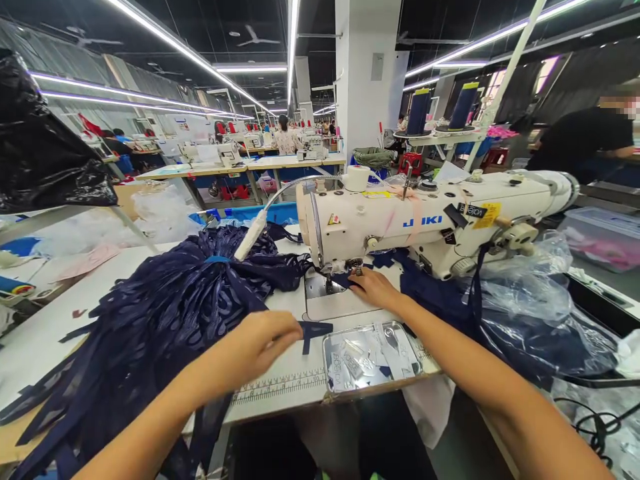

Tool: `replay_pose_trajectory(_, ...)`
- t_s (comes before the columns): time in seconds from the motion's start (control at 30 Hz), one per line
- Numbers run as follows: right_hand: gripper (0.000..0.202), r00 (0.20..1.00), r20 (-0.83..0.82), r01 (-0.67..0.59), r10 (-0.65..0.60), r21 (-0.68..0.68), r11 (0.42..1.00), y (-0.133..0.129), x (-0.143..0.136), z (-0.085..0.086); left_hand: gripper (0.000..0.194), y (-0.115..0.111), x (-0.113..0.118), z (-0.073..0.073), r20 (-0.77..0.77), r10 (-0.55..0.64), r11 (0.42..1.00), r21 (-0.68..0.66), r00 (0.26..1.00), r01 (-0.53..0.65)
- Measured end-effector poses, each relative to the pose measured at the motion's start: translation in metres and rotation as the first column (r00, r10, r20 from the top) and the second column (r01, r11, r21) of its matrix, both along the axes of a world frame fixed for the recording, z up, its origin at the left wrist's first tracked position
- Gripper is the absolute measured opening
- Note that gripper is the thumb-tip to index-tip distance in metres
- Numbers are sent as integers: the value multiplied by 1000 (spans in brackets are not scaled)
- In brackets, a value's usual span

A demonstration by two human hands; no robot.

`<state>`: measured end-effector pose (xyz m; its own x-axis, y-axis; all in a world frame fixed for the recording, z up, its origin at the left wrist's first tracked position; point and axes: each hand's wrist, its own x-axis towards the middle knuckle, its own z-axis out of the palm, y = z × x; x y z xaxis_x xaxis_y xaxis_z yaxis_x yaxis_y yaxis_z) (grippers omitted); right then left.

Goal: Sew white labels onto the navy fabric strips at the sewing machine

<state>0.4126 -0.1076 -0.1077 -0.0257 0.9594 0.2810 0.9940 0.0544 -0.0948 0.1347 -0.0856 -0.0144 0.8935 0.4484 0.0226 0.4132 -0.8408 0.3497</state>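
Navy fabric (342, 279) is lying at the needle area of a white sewing machine (360, 230), and we are reaching in to it with our right hand (374, 288). Our right fingers are stretching forward, close together, and their tips are resting at the fabric's edge just beside the presser foot; whether they are pinching it, we cannot tell. We are holding our left hand (260, 343) lower, near the table's front edge, its fingers loosely curling towards the thumb. Its tips are hovering at, or touching, the left end of a T-shaped navy piece (316, 329); we cannot tell which, nor whether they are gripping anything.

On our left, a large bundle of navy strips (165, 307) is spreading over the white table (285, 303), and a blue tie (218, 259) is gathering it at the top. A flexible lamp (251, 236) is leaning over that bundle. Nearest us, a shiny metal tray (325, 360) is holding small labels (354, 363), and printed ruler marks (280, 385) are running beside it.
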Motion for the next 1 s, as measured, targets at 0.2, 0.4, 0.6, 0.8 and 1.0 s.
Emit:
replay_pose_trajectory(0.2, 12, 998, -24, -53, 52, -42, 998, -19, -12, 28, 22, 36, 48, -37, -305, 101, 938, 345, 947, 11)
replay_pose_trajectory(0.4, 5, 925, -180, -368, 336, -198, 908, -65, -52, 37, 22, 44, 54, -53, -315, 85, 976, 216, 945, -16)
replay_pose_trajectory(0.6, 12, 939, -49, -335, 340, -357, 872, -63, -73, 30, 17, 36, 58, -62, -98, 54, 998, 23, 994, -52)
replay_pose_trajectory(0.8, 7, 926, -185, -373, 330, -300, 878, -66, -69, 29, 16, 30, 74, -74, 273, 363, 862, -461, 891, -210)
replay_pose_trajectory(1.0, 10, 795, -602, -112, 73, -27, 993, -65, -32, 26, 34, 36, 72, -71, 213, 570, 489, -864, 794, -120)
